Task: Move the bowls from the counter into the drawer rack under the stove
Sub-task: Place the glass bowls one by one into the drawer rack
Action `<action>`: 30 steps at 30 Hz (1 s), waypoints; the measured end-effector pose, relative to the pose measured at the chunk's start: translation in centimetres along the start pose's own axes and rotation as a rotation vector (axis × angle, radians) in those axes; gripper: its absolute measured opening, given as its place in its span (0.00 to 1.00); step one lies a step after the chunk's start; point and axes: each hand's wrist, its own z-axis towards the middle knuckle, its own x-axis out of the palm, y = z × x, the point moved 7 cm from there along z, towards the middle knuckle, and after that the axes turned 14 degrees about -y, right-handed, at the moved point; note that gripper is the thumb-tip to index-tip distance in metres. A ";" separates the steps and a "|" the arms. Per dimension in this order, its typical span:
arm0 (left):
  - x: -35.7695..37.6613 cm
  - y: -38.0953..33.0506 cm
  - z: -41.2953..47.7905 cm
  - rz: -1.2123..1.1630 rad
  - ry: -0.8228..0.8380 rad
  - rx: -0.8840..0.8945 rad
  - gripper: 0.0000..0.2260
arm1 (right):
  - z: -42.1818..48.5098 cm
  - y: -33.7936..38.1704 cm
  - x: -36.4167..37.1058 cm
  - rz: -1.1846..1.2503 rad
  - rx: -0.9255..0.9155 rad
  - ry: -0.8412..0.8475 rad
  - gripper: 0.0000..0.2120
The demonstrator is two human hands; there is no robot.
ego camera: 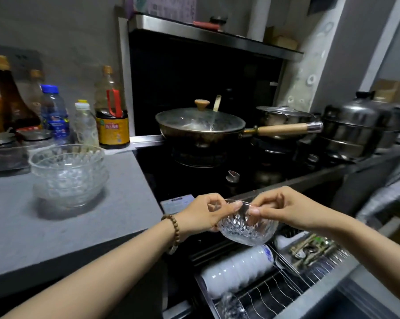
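A cut-glass bowl (246, 229) hangs in the air above the open drawer rack (284, 288) under the stove. My left hand (205, 214) pinches its left rim and my right hand (279, 208) pinches its right rim. A stack of several glass bowls (67, 174) stands on the grey counter (90, 226) to the left. In the rack a row of white bowls (238, 270) stands on edge, and another glass bowl (231, 306) lies at its front.
A lidded wok (201, 125) with a wooden handle sits on the stove, with steel pots (360, 127) to its right. Bottles (112, 111) and jars line the counter's back. Utensils (309, 249) lie in the rack's right section.
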 end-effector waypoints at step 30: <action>11.4 28.4 1.1 0.835 0.255 -0.040 0.50 | -3.9 -29.6 1.3 0.140 1.038 -0.109 0.05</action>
